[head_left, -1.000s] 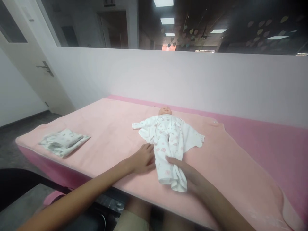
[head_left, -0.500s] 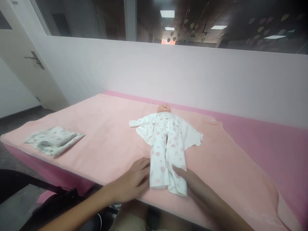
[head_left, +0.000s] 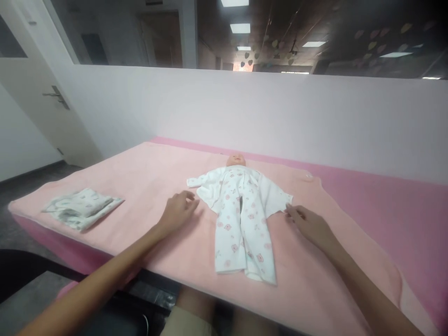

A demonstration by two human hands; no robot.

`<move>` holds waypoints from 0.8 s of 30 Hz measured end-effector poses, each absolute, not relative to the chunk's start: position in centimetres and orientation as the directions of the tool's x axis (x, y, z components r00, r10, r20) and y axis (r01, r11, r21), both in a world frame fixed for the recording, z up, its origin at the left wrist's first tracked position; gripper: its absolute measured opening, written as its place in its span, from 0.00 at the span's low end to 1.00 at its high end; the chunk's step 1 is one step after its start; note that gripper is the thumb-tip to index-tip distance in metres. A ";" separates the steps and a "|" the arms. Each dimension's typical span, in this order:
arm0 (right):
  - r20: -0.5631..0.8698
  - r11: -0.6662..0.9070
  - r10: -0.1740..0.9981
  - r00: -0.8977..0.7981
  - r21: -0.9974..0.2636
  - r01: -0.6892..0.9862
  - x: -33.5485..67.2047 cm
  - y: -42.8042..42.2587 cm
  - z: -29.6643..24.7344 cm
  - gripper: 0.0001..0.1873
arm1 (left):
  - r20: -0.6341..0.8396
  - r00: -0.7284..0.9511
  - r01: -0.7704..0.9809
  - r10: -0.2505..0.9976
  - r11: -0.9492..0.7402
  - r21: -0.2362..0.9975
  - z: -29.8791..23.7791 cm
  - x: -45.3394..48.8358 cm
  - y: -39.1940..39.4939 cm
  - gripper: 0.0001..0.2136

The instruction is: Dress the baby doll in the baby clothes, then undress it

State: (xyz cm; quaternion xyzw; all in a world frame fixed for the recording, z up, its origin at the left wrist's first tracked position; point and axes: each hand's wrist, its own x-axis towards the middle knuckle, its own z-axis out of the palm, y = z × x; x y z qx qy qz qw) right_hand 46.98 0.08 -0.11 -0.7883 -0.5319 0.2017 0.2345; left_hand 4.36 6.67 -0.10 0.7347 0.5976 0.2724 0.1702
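A doll (head_left: 236, 160) lies on its back, its head at the far end and its body hidden under white baby clothes (head_left: 229, 228) with a small pink print. Two trouser legs stretch toward me. A sleeve and a plain white flap spread to the left, and another white flap (head_left: 275, 197) to the right. My left hand (head_left: 179, 210) hovers beside the left flap, fingers loosely bent and apart, holding nothing. At the outer corner of the right flap, my right hand (head_left: 308, 225) has thumb and forefinger closed on the cloth's edge.
Folded white printed cloth (head_left: 82, 209) lies at the left on the pink blanket (head_left: 147, 172). The blanket covers a table against a white wall (head_left: 245, 112). A dark chair (head_left: 21, 268) stands at the lower left, with a door (head_left: 42, 93) behind.
Both hands have left the trouser legs and moved farther up the table and apart, left toward the left flap, right to the right flap. The clothes lie nearly the same.
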 end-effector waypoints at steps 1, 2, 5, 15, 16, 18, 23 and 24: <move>-0.055 -0.347 0.921 0.385 -0.561 0.752 47.0 1.3 -0.7 0.31 | 0.189 0.087 0.835 0.978 -0.175 0.522 -0.4 4.9 8.4 0.19; -0.040 -0.362 0.913 0.406 -0.541 0.759 46.9 2.3 -1.3 0.32 | 0.180 0.051 0.871 0.982 -0.132 0.472 -0.6 5.5 9.9 0.19; -0.008 -0.404 0.886 0.464 -0.504 0.764 46.5 4.3 -3.2 0.37 | 0.176 -0.007 0.919 0.984 -0.063 0.389 -1.4 7.3 12.7 0.16; -0.063 -0.393 0.878 0.474 -0.659 0.641 48.5 5.9 -4.0 0.28 | 0.082 0.003 0.702 0.997 -0.060 0.709 -1.6 7.6 13.6 0.09; -0.067 -0.369 0.888 0.455 -0.694 0.618 48.7 6.2 -3.6 0.24 | 0.114 -0.001 0.630 0.993 -0.088 0.772 -1.2 7.8 13.4 0.09; -0.070 -0.324 0.906 0.418 -0.751 0.575 48.7 7.0 -2.4 0.19 | 0.212 -0.003 0.492 0.977 -0.183 0.851 -0.3 8.9 13.2 0.09; 0.015 -0.161 0.938 0.345 -0.865 0.475 46.3 9.0 2.3 0.14 | 0.504 0.116 0.270 0.856 -0.515 0.813 3.0 13.8 12.5 0.08; 0.078 -0.078 0.950 0.303 -0.878 0.472 45.1 9.1 3.2 0.12 | 0.553 0.201 0.271 0.809 -0.588 0.762 3.4 14.9 12.3 0.08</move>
